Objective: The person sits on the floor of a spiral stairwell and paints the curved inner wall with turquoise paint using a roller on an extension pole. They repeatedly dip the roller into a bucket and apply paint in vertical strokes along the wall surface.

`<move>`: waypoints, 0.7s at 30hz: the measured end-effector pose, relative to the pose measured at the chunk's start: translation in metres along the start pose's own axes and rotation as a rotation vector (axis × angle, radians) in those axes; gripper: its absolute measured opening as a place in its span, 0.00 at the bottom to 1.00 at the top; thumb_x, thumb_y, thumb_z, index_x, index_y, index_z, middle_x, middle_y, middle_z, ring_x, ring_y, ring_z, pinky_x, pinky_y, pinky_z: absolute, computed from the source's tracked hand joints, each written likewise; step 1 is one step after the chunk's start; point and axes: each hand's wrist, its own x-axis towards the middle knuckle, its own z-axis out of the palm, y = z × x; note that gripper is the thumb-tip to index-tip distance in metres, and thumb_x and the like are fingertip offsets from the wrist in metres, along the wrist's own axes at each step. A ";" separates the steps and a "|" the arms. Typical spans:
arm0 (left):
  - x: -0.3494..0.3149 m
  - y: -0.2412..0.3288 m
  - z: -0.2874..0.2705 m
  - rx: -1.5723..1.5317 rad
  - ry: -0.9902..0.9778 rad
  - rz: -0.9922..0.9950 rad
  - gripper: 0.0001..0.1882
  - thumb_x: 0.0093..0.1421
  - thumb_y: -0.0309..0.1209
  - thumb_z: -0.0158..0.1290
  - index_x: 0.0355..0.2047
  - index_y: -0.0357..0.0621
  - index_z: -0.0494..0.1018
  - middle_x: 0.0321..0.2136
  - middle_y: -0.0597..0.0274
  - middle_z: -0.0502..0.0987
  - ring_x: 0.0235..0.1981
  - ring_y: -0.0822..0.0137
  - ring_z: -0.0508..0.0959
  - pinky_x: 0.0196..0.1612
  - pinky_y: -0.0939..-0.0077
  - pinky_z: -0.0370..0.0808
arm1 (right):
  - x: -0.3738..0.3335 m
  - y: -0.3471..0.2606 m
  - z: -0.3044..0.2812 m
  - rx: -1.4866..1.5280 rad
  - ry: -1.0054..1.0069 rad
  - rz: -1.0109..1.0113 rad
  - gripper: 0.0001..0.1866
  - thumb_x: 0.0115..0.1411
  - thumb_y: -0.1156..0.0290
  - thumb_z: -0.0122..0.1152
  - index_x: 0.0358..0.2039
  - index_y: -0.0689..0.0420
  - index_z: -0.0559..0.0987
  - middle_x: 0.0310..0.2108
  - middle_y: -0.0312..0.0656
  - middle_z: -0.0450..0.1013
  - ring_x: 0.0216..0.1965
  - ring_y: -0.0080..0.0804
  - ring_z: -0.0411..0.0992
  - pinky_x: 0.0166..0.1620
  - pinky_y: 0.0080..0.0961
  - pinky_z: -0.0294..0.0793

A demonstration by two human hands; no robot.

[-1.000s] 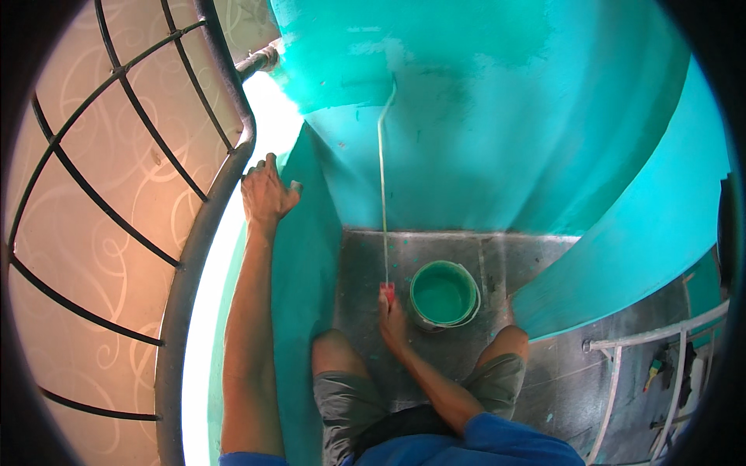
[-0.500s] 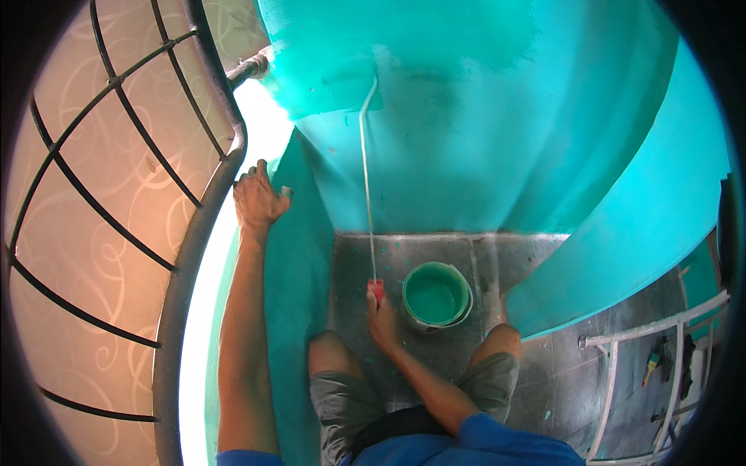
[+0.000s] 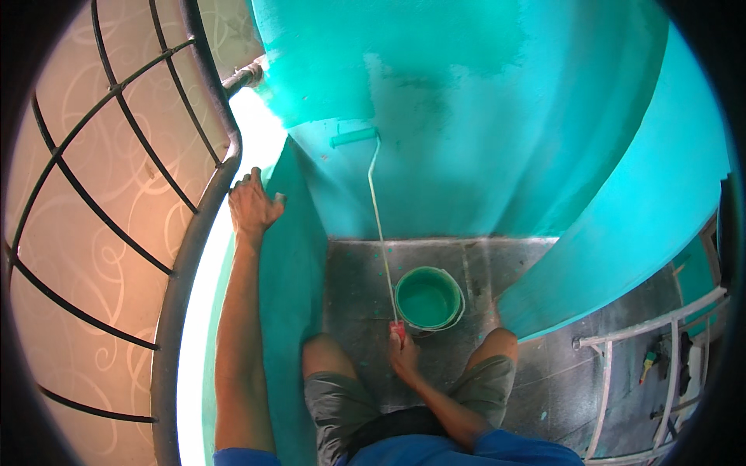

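My right hand [image 3: 404,359] is wrapped round the red handle [image 3: 397,329] of a long-rod paint roller [image 3: 377,213]. Its paint-covered sleeve [image 3: 353,138] lies at the turquoise wall [image 3: 466,163], just below the edge of the darker, fresh-looking paint; whether it touches is hard to tell. A bucket [image 3: 428,273] with green paint inside and a wire handle stands on the floor just beyond my right hand. My left hand [image 3: 255,208] rests on top of the low green side wall [image 3: 294,256], fingers spread and nothing in them.
A dark metal railing [image 3: 172,272] curves along the left. To the right, a curved turquoise wall [image 3: 622,233] bends toward me. A pale metal ladder-like frame [image 3: 610,388] stands at lower right, with a green paintbrush [image 3: 649,363] by it. Grey floor tiles [image 3: 536,380] carry paint spots.
The roller has come down the wall toward me, its sleeve now showing below the fresh paint's edge. My right hand has drawn back closer to my body; my left stays on the low wall.
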 end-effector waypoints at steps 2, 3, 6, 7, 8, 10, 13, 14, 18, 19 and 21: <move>0.000 0.003 -0.002 -0.007 -0.005 0.005 0.25 0.43 0.39 0.58 0.38 0.37 0.65 0.29 0.48 0.72 0.33 0.51 0.75 0.41 0.60 0.71 | -0.008 0.013 -0.011 0.085 0.072 0.009 0.23 0.63 0.53 0.44 0.39 0.63 0.73 0.32 0.56 0.73 0.36 0.53 0.73 0.38 0.39 0.69; 0.000 0.003 -0.003 -0.007 -0.008 0.005 0.25 0.43 0.39 0.58 0.38 0.37 0.65 0.29 0.48 0.72 0.33 0.51 0.75 0.41 0.60 0.71 | -0.009 0.012 -0.017 0.078 0.100 0.007 0.23 0.63 0.53 0.44 0.39 0.63 0.73 0.31 0.55 0.73 0.35 0.53 0.73 0.38 0.39 0.69; 0.001 0.001 0.000 0.013 0.018 0.015 0.25 0.43 0.38 0.58 0.38 0.37 0.64 0.29 0.48 0.72 0.33 0.50 0.75 0.41 0.60 0.71 | -0.007 0.009 -0.032 0.051 0.153 -0.004 0.23 0.63 0.53 0.44 0.40 0.64 0.73 0.30 0.54 0.72 0.34 0.51 0.73 0.37 0.37 0.69; 0.000 0.002 0.001 0.015 0.010 0.008 0.25 0.43 0.38 0.58 0.37 0.37 0.64 0.29 0.48 0.72 0.33 0.51 0.75 0.41 0.60 0.71 | -0.001 0.015 -0.034 0.037 0.150 -0.009 0.23 0.64 0.54 0.44 0.40 0.64 0.73 0.31 0.54 0.73 0.34 0.51 0.73 0.37 0.37 0.69; 0.001 0.002 0.000 0.017 0.003 0.004 0.25 0.43 0.38 0.58 0.37 0.37 0.64 0.29 0.48 0.72 0.33 0.51 0.75 0.41 0.60 0.71 | 0.004 0.014 -0.036 0.023 0.150 -0.015 0.23 0.64 0.54 0.44 0.41 0.64 0.72 0.31 0.54 0.73 0.35 0.50 0.73 0.38 0.37 0.69; 0.001 0.003 0.000 0.023 0.008 0.009 0.25 0.43 0.38 0.58 0.37 0.37 0.64 0.29 0.48 0.72 0.33 0.51 0.75 0.41 0.60 0.71 | 0.014 0.010 -0.037 0.073 0.171 -0.114 0.22 0.64 0.55 0.43 0.41 0.64 0.72 0.32 0.55 0.73 0.35 0.51 0.73 0.38 0.37 0.69; 0.001 0.002 0.000 0.025 0.024 0.017 0.25 0.43 0.37 0.58 0.37 0.37 0.64 0.29 0.48 0.72 0.33 0.51 0.75 0.41 0.60 0.71 | 0.046 -0.012 -0.036 0.110 0.214 -0.278 0.21 0.65 0.57 0.42 0.41 0.64 0.72 0.33 0.56 0.73 0.36 0.52 0.73 0.38 0.38 0.69; 0.001 0.004 -0.002 0.018 0.012 0.009 0.25 0.43 0.37 0.58 0.37 0.37 0.64 0.29 0.48 0.72 0.33 0.51 0.75 0.41 0.59 0.71 | 0.057 -0.022 -0.035 0.112 0.232 -0.329 0.20 0.65 0.58 0.42 0.41 0.64 0.72 0.33 0.56 0.72 0.36 0.52 0.73 0.38 0.38 0.69; -0.001 0.003 -0.002 0.016 0.010 0.014 0.25 0.42 0.37 0.58 0.37 0.36 0.64 0.29 0.47 0.72 0.33 0.50 0.75 0.40 0.59 0.71 | 0.080 -0.060 -0.033 0.035 0.095 -0.160 0.24 0.64 0.55 0.42 0.44 0.67 0.69 0.36 0.63 0.70 0.41 0.58 0.70 0.42 0.44 0.68; -0.001 0.004 -0.003 0.012 0.010 0.017 0.25 0.42 0.37 0.58 0.37 0.36 0.64 0.29 0.47 0.72 0.33 0.50 0.75 0.40 0.59 0.71 | 0.079 -0.063 -0.033 0.027 0.070 -0.144 0.24 0.64 0.55 0.42 0.44 0.67 0.68 0.37 0.63 0.70 0.42 0.58 0.70 0.42 0.44 0.68; -0.001 0.002 -0.002 0.002 0.028 0.024 0.25 0.42 0.37 0.59 0.37 0.36 0.64 0.29 0.47 0.72 0.33 0.50 0.75 0.40 0.59 0.71 | 0.075 -0.054 -0.030 0.048 0.063 -0.176 0.23 0.64 0.56 0.42 0.44 0.67 0.69 0.37 0.62 0.70 0.41 0.56 0.70 0.41 0.42 0.68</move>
